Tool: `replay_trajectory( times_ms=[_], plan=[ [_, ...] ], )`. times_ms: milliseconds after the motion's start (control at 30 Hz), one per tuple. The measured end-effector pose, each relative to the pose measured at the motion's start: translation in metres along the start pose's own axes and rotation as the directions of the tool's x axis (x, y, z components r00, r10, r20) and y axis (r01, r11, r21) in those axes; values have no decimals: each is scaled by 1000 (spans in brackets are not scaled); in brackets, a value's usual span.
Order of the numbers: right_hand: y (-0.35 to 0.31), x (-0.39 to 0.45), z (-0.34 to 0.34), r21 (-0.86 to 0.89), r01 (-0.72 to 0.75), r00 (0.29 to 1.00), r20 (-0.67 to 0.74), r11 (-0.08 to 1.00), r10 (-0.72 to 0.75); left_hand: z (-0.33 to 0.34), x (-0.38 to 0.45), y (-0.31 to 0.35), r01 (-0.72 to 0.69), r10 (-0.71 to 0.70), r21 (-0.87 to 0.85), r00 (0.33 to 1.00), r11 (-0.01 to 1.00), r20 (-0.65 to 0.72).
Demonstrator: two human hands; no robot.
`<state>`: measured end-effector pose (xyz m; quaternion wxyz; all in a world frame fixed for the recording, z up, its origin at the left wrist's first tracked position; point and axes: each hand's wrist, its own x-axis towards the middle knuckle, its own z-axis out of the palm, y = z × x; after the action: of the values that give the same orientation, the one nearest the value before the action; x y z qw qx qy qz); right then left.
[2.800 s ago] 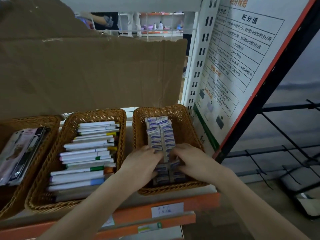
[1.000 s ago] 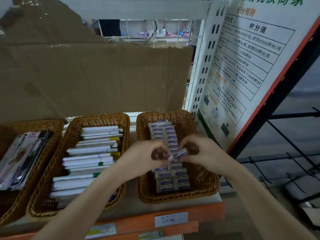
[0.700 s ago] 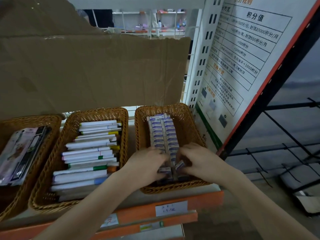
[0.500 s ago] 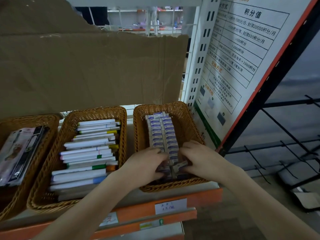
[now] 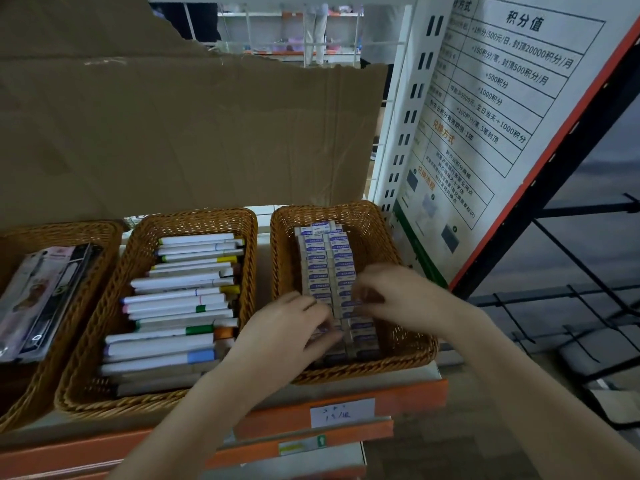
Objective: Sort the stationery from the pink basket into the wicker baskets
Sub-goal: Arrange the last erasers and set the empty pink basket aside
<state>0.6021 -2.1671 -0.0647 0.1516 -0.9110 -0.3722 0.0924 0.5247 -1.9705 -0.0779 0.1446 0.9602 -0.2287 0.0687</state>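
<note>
The right wicker basket (image 5: 412,344) holds two rows of small white-and-blue erasers (image 5: 320,258). Both my hands are inside it, at the near half of the rows. My left hand (image 5: 287,329) has its fingers and thumb curled round erasers at the near end of the left row. My right hand (image 5: 394,296) is blurred, and its curled fingertips pinch an eraser in the right row. The middle wicker basket (image 5: 138,258) is filled with white pens (image 5: 180,306). The left wicker basket (image 5: 69,230) holds flat packaged items (image 5: 41,296). The pink basket is out of view.
The baskets sit on an orange-edged shelf (image 5: 408,393) with a paper label (image 5: 341,412). A large cardboard sheet (image 5: 190,133) stands behind them. A white slotted upright (image 5: 405,133) and a leaning printed sign (image 5: 485,133) close in the right side. Black metal racking (image 5: 571,306) lies beyond.
My right hand has lifted and shifted a little farther up the right row, now blurred. My left hand has stayed at the near end of the erasers.
</note>
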Motion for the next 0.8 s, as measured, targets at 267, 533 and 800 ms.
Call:
replay_trajectory(
  times_ms=[267,533,800],
  plan=[
    [26,104,-10,-117,-98,967,-247,988,66,26,-39,26,-50,54,43,996,998,-77],
    [31,144,1,-326,-86,982,-188,941,25,36,-43,22,-75,90,102,986,992,-141],
    [-3,68,-24,216,-50,972,-215,975,97,38,-44,21,-70,84,114,989,991,-121]
  ],
)
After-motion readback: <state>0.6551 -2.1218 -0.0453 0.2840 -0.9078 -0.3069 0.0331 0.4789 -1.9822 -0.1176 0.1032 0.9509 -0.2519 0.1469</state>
